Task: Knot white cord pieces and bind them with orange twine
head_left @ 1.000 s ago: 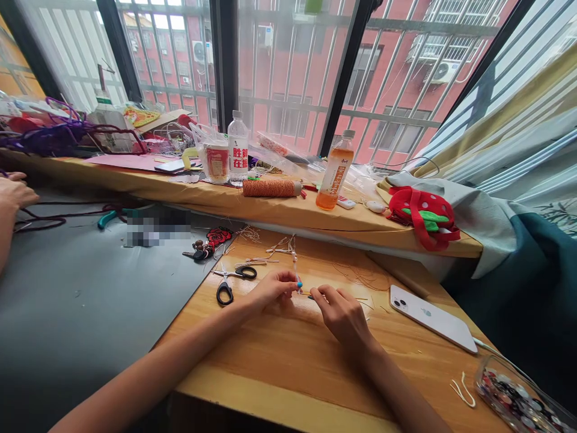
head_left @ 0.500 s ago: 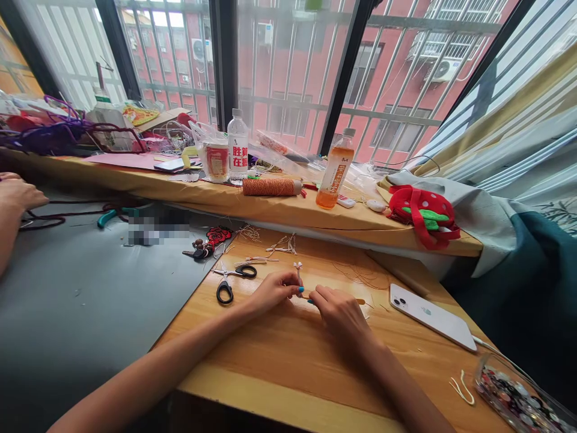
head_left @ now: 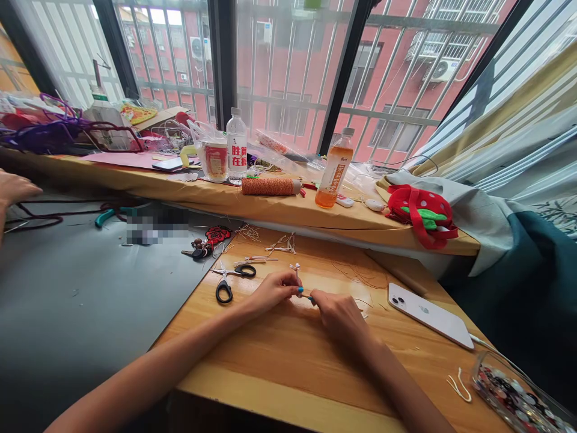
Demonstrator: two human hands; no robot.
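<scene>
Both my hands meet at the middle of the wooden table (head_left: pixel 288 361). My left hand (head_left: pixel 273 290) pinches a thin pale cord piece (head_left: pixel 296 270) that sticks up between the fingers. My right hand (head_left: pixel 338 313) is closed just to its right, fingertips pinched on the same small piece near a thin orange thread. Black-handled scissors (head_left: pixel 228 284) lie left of my left hand.
A white phone (head_left: pixel 428 317) lies at the right, a clear box of buttons (head_left: pixel 518 397) at the right corner. Bottles (head_left: pixel 333 170), an orange thread spool (head_left: pixel 268 186) and a strawberry pouch (head_left: pixel 424 216) line the sill. Another person's hand (head_left: pixel 13 189) rests at the far left.
The cord piece has been drawn down into my fingers and stands shorter. My hands have closed together slightly. The other person's hand shifted a little at the left.
</scene>
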